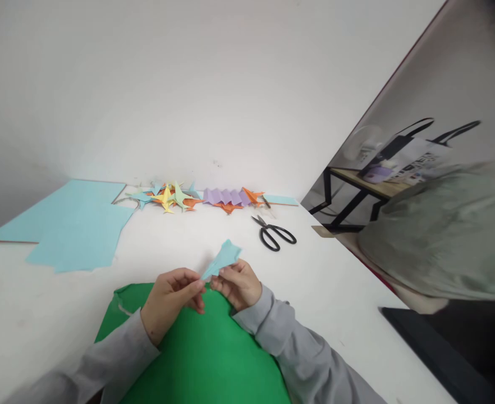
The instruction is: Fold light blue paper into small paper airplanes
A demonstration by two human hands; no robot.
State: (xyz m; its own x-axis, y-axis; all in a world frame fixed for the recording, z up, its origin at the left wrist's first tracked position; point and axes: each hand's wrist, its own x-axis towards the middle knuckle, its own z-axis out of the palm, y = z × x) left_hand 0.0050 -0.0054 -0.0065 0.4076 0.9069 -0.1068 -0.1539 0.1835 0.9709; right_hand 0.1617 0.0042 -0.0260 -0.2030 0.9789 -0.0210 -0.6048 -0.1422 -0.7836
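Between my two hands is a small folded piece of light blue paper (225, 257), narrow at its left tip and wider at the upper right. My left hand (175, 294) pinches the narrow tip between thumb and fingers. Closed on the paper's lower right edge is my right hand (239, 283), the thumb on top and the other fingers curled beneath. Both hands are above the far end of a green cloth-like surface (226, 359). Beyond them, black-handled scissors (273, 231) lie on the white table (327, 314), blades slightly apart.
Light blue paper sheets (79, 224) lie at the left. Along the wall are folded paper shapes (172, 197) in yellow, green, blue and orange, and a pleated purple paper (226, 196). At the right, tote bags (416, 157) stand on a low shelf (357, 182), near grey-green fabric (436, 235).
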